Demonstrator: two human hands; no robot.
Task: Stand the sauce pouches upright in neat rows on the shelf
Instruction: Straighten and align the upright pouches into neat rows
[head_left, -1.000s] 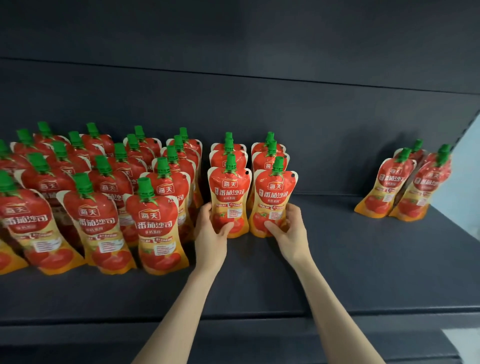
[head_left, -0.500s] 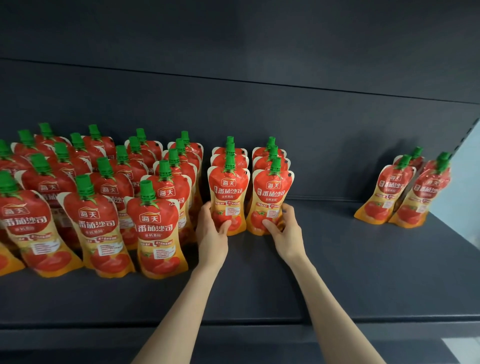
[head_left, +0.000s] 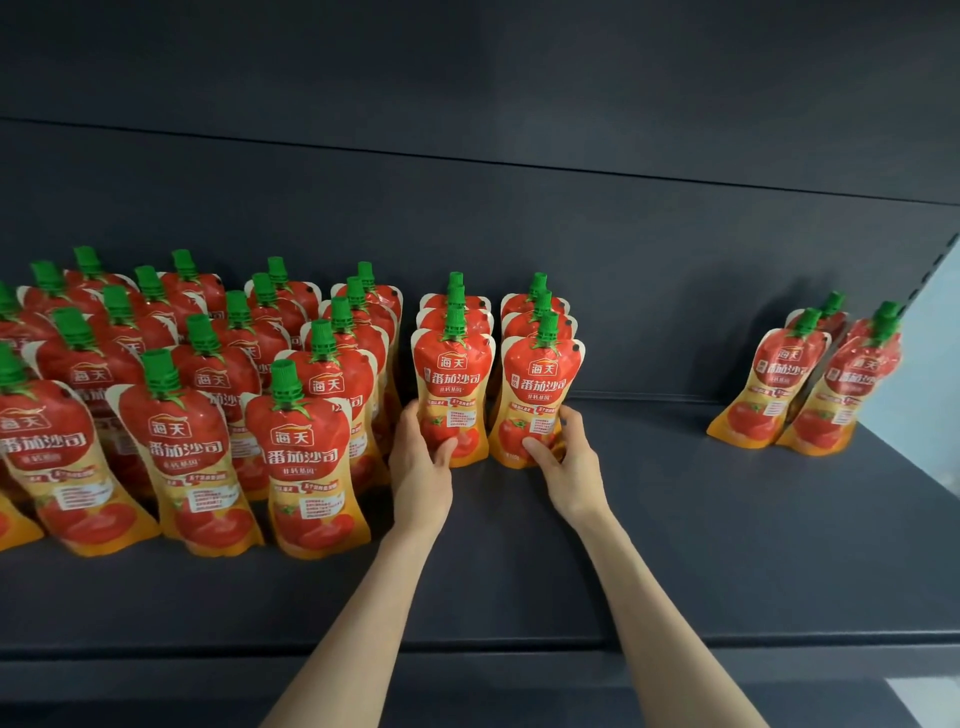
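Red and yellow tomato sauce pouches with green caps stand on a dark grey shelf (head_left: 675, 545). Two short rows stand side by side in the middle. My left hand (head_left: 420, 467) grips the base of the front pouch of the left row (head_left: 451, 379), thumb across its front. The front pouch of the right row (head_left: 541, 387) is held at its base by my right hand (head_left: 567, 462). Both pouches stand upright on the shelf. A big block of several rows (head_left: 197, 395) fills the left side.
A small group of pouches (head_left: 810, 379) leans at the far right by the shelf's end. The shelf's back panel (head_left: 623, 249) rises behind the rows. The shelf's front edge (head_left: 519, 644) runs below my forearms.
Both hands have slid the two middle rows a little backward toward the back panel. The grips look the same.
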